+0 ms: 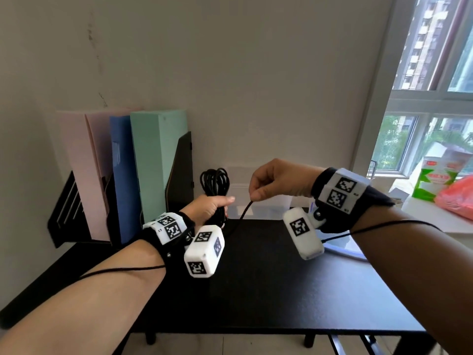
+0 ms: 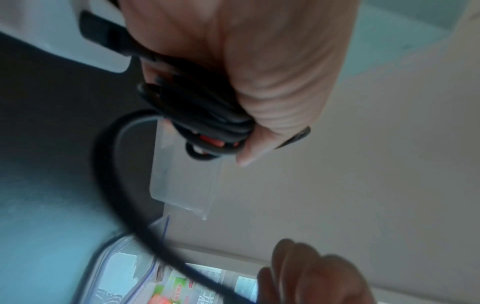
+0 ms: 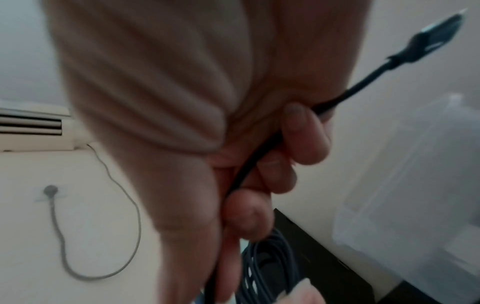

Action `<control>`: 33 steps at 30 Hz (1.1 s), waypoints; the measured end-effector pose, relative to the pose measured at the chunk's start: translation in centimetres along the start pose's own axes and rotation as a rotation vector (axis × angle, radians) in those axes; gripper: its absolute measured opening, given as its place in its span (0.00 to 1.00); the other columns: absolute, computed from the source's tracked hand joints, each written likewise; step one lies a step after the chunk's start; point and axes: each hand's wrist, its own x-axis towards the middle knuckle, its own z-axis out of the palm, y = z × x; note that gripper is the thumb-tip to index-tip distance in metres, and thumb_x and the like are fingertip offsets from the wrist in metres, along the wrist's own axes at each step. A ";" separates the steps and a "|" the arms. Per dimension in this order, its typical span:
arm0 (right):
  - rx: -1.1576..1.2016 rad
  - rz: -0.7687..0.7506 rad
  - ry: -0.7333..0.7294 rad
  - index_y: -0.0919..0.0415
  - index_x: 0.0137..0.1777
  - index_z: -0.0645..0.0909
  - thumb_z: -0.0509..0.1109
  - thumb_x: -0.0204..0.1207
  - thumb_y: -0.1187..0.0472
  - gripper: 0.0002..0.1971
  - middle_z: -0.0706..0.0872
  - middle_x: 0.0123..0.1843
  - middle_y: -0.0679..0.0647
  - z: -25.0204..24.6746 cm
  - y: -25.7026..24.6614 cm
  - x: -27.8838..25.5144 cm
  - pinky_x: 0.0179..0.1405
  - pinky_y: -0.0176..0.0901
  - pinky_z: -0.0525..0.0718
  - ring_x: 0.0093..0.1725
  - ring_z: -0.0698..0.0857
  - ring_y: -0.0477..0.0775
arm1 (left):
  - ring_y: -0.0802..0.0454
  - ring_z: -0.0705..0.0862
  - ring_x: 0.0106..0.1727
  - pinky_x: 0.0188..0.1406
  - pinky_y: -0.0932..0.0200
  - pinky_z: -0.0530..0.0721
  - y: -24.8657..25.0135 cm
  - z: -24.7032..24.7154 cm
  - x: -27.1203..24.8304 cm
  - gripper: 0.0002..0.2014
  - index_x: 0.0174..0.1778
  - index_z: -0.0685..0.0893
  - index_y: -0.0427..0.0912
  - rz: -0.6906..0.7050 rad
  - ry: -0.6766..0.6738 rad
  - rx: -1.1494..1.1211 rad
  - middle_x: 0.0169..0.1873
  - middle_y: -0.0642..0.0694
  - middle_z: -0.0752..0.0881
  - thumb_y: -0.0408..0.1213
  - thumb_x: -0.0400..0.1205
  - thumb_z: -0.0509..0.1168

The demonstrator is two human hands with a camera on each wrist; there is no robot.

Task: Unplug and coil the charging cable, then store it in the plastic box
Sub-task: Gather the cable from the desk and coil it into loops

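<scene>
Over the black table [image 1: 256, 290], my left hand [image 1: 216, 207] grips a bundle of coiled black charging cable [image 1: 214, 180]; its loops stick up above the fist. In the left wrist view the coil [image 2: 207, 115] sits inside the curled fingers. My right hand [image 1: 256, 194] pinches the loose end of the cable [image 1: 243, 213] to the right of the coil. The right wrist view has this strand [image 3: 246, 170] running through the curled fingers, with the plug [image 3: 428, 41] sticking out free beyond them. The clear plastic box [image 1: 268, 201] stands behind both hands, against the wall.
Pink, blue and green file folders [image 1: 153, 162] stand in a black holder at the back left. A clear lid with a blue rim [image 1: 345, 252] lies at the table's right edge. On the window sill sit a green-white carton [image 1: 432, 180] and a red bag [image 1: 458, 198].
</scene>
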 end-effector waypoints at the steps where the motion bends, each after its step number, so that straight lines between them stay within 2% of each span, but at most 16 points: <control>1: -0.004 -0.010 0.045 0.53 0.36 0.85 0.76 0.70 0.59 0.03 0.85 0.38 0.52 -0.2 -0.1 0.2 0.55 0.47 0.79 0.42 0.80 0.49 | 0.52 0.75 0.19 0.26 0.60 0.75 0.1 0.2 -0.1 0.18 0.24 0.76 0.39 0.010 0.015 0.060 0.15 0.48 0.77 0.41 0.78 0.68; 2: -0.032 -0.019 0.094 0.53 0.37 0.85 0.76 0.70 0.58 0.03 0.85 0.38 0.53 -0.3 -0.3 0.3 0.53 0.46 0.80 0.40 0.80 0.48 | 0.50 0.77 0.21 0.30 0.57 0.77 0.1 0.4 -0.2 0.17 0.25 0.77 0.38 0.019 0.021 0.109 0.18 0.46 0.78 0.42 0.77 0.68; 4: -0.111 -0.051 0.185 0.56 0.39 0.85 0.76 0.71 0.56 0.05 0.84 0.35 0.52 -0.4 -0.8 0.6 0.44 0.36 0.79 0.34 0.78 0.41 | 0.47 0.80 0.28 0.40 0.53 0.81 0.4 1.0 -0.5 0.15 0.28 0.80 0.37 0.033 0.019 0.202 0.25 0.42 0.81 0.42 0.78 0.68; 5: -0.169 -0.068 0.224 0.57 0.39 0.85 0.75 0.71 0.55 0.06 0.83 0.34 0.49 -0.5 -1.2 0.8 0.39 0.32 0.78 0.31 0.76 0.39 | 0.47 0.80 0.30 0.40 0.55 0.83 0.5 1.2 -0.6 0.13 0.31 0.80 0.38 0.043 0.025 0.230 0.27 0.42 0.81 0.40 0.79 0.67; 6: -0.235 -0.076 0.253 0.56 0.40 0.84 0.74 0.72 0.54 0.07 0.81 0.33 0.47 -0.5 -1.5 1.0 0.37 0.31 0.77 0.30 0.76 0.39 | 0.49 0.80 0.31 0.36 0.60 0.84 0.7 1.4 -0.9 0.12 0.32 0.79 0.39 0.052 0.020 0.245 0.28 0.43 0.81 0.38 0.81 0.65; 8: -0.381 -0.041 0.267 0.55 0.39 0.82 0.73 0.73 0.52 0.08 0.80 0.32 0.45 -0.9 -1.6 1.2 0.35 0.35 0.76 0.32 0.76 0.43 | 0.49 0.81 0.33 0.32 0.64 0.84 1.0 1.6 -1.1 0.11 0.33 0.78 0.41 0.070 0.027 0.299 0.30 0.44 0.80 0.37 0.82 0.63; 13: -0.679 0.239 0.243 0.54 0.38 0.80 0.71 0.73 0.49 0.10 0.79 0.33 0.46 -1.6 0.7 1.1 0.35 0.42 0.75 0.38 0.79 0.52 | 0.52 0.81 0.33 0.38 0.57 0.81 2.0 0.1 -0.9 0.05 0.44 0.76 0.39 0.105 0.041 0.249 0.31 0.46 0.78 0.37 0.83 0.62; 15: -0.730 0.258 0.282 0.52 0.37 0.78 0.71 0.73 0.48 0.10 0.78 0.33 0.45 -1.2 0.9 1.4 0.36 0.43 0.76 0.40 0.80 0.53 | 0.54 0.81 0.33 0.35 0.60 0.82 2.0 0.1 -0.8 0.04 0.45 0.76 0.40 0.118 0.041 0.244 0.32 0.47 0.78 0.36 0.83 0.61; 16: -0.743 0.240 0.303 0.52 0.36 0.78 0.71 0.73 0.48 0.10 0.77 0.32 0.44 -0.9 0.7 1.6 0.37 0.43 0.76 0.40 0.80 0.53 | 0.54 0.81 0.33 0.33 0.62 0.82 2.0 0.3 -1.0 0.06 0.42 0.76 0.40 0.122 0.039 0.255 0.31 0.47 0.78 0.36 0.83 0.61; 17: -0.732 0.204 0.314 0.52 0.37 0.78 0.71 0.73 0.50 0.09 0.77 0.33 0.44 -0.8 0.4 1.7 0.38 0.44 0.76 0.41 0.80 0.52 | 0.53 0.81 0.33 0.34 0.62 0.83 1.7 0.4 -0.9 0.08 0.38 0.77 0.41 0.123 0.028 0.289 0.31 0.46 0.78 0.37 0.83 0.61; 19: -0.629 0.099 0.300 0.55 0.41 0.82 0.71 0.74 0.54 0.06 0.81 0.37 0.45 -1.0 -0.5 1.9 0.42 0.42 0.76 0.42 0.79 0.50 | 0.50 0.81 0.34 0.45 0.54 0.82 1.1 0.8 -1.0 0.12 0.33 0.77 0.42 0.091 0.006 0.413 0.29 0.45 0.80 0.38 0.83 0.61; 22: -0.477 -0.081 0.265 0.57 0.44 0.85 0.71 0.74 0.60 0.03 0.83 0.41 0.46 -1.2 -2.0 2.3 0.44 0.36 0.76 0.42 0.80 0.46 | 0.48 0.79 0.35 0.50 0.46 0.83 0.3 1.5 -1.0 0.09 0.35 0.77 0.40 0.054 0.010 0.467 0.30 0.43 0.78 0.36 0.81 0.62; 25: -0.500 -0.165 0.236 0.56 0.44 0.86 0.71 0.74 0.60 0.03 0.82 0.41 0.45 -0.6 -2.7 3.1 0.44 0.34 0.77 0.42 0.80 0.45 | 0.48 0.79 0.42 0.49 0.52 0.80 0.7 2.1 -1.3 0.04 0.41 0.77 0.43 0.146 -0.054 0.715 0.37 0.45 0.79 0.37 0.81 0.61; 28: -0.454 -0.151 0.257 0.53 0.43 0.87 0.74 0.71 0.55 0.04 0.87 0.42 0.49 -0.5 -2.3 3.7 0.44 0.38 0.80 0.40 0.82 0.45 | 0.57 0.76 0.37 0.40 0.64 0.73 1.2 2.0 -2.1 0.10 0.34 0.73 0.49 0.258 -0.183 0.867 0.34 0.52 0.76 0.37 0.82 0.61; 31: -0.282 -0.102 0.231 0.55 0.48 0.89 0.73 0.74 0.57 0.06 0.88 0.39 0.50 -0.5 -1.0 4.1 0.39 0.23 0.76 0.33 0.80 0.36 | 0.61 0.77 0.35 0.39 0.66 0.75 1.5 1.3 -2.4 0.10 0.34 0.74 0.52 0.313 -0.224 0.846 0.32 0.55 0.77 0.39 0.82 0.63; 33: -0.182 -0.064 0.202 0.57 0.51 0.89 0.71 0.76 0.60 0.08 0.89 0.40 0.51 -0.1 -0.1 4.2 0.42 0.22 0.76 0.34 0.80 0.35 | 0.59 0.79 0.33 0.36 0.68 0.78 1.7 1.2 -2.6 0.09 0.34 0.76 0.52 0.343 -0.204 0.765 0.30 0.53 0.80 0.40 0.80 0.66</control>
